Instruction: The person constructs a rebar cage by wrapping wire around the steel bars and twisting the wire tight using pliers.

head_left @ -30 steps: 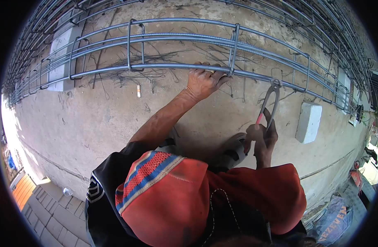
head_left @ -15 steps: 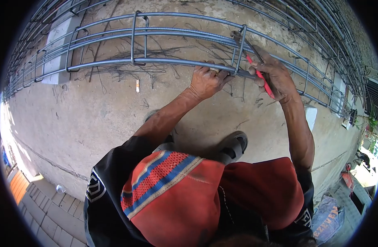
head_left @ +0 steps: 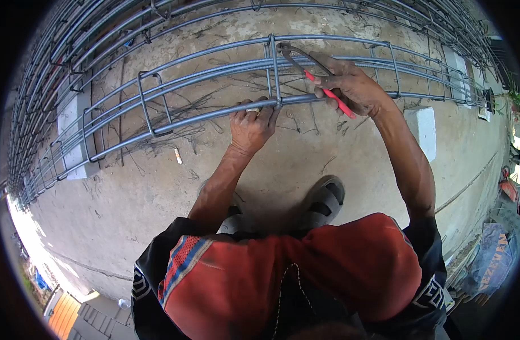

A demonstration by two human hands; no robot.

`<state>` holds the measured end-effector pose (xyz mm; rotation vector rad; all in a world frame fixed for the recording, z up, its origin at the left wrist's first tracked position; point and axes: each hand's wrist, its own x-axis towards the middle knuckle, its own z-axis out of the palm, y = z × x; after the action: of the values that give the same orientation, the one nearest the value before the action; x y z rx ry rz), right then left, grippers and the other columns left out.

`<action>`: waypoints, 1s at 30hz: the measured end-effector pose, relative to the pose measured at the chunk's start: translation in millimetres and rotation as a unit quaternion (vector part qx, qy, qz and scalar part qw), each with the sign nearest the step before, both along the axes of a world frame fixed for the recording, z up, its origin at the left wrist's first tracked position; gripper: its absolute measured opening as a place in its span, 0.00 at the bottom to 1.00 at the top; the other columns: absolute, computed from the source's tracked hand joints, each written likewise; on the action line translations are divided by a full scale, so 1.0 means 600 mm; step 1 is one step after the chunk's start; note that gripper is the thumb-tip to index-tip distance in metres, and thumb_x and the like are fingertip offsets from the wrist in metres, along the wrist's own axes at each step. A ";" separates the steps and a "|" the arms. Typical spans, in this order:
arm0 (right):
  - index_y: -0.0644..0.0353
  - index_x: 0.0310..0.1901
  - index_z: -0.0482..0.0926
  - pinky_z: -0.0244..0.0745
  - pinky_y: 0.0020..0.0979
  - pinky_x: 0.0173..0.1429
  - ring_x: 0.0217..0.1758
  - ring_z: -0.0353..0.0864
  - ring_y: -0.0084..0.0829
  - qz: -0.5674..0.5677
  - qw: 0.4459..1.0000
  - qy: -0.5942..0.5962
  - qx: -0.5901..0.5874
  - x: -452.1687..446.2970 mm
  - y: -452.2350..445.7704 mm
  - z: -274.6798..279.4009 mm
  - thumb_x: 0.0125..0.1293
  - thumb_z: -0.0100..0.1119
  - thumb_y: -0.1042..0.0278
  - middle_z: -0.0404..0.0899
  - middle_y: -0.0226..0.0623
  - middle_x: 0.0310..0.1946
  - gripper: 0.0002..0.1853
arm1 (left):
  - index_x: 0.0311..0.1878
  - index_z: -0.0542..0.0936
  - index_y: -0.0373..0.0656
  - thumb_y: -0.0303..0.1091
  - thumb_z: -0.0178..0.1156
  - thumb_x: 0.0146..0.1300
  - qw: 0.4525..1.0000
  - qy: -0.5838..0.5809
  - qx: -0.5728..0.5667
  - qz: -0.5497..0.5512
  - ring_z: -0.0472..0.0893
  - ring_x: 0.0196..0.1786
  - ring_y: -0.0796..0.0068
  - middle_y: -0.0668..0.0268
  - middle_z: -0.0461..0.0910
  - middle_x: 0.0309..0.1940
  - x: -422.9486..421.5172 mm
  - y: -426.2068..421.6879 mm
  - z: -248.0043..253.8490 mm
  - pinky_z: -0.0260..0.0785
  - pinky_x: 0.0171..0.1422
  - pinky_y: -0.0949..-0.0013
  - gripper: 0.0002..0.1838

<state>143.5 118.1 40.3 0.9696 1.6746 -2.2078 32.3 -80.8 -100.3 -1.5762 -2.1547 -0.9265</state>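
Observation:
A long cage of steel bars (head_left: 214, 114) with square stirrups crosses the view. My left hand (head_left: 252, 126) is wrapped round its near lower bar, just left of a stirrup (head_left: 276, 71). My right hand (head_left: 350, 88) grips pincers with red handles (head_left: 340, 103) above the cage, right of that stirrup. The pincers' head (head_left: 283, 49) lies near the stirrup's upper part, by the far top bar. Whether the jaws touch wire there is too small to tell.
White blocks stand under the cage at left (head_left: 73, 136) and right (head_left: 456, 73); another white block (head_left: 421, 131) lies nearer on the floor. More steel cages (head_left: 84, 39) are stacked behind. Loose wires and a small white-orange item (head_left: 178, 156) lie on the concrete. My feet are below.
My right hand has come up from near my right foot to the cage with the pincers. My left hand stays on the bar. The view has turned and shifted.

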 end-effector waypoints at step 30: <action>0.59 0.59 0.70 0.74 0.30 0.32 0.24 0.79 0.37 0.144 0.915 0.107 0.361 0.328 -0.157 -0.167 0.54 0.63 0.72 0.80 0.47 0.28 0.28 | 0.25 0.82 0.51 0.44 0.74 0.43 0.994 0.095 -0.025 -0.047 0.74 0.18 0.73 0.71 0.74 0.17 -0.023 0.013 0.006 0.63 0.21 0.70 0.12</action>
<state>340.5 24.1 -59.8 0.5455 2.6247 -1.5487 18.5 -73.1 -97.0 -1.7276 -2.0027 -0.7205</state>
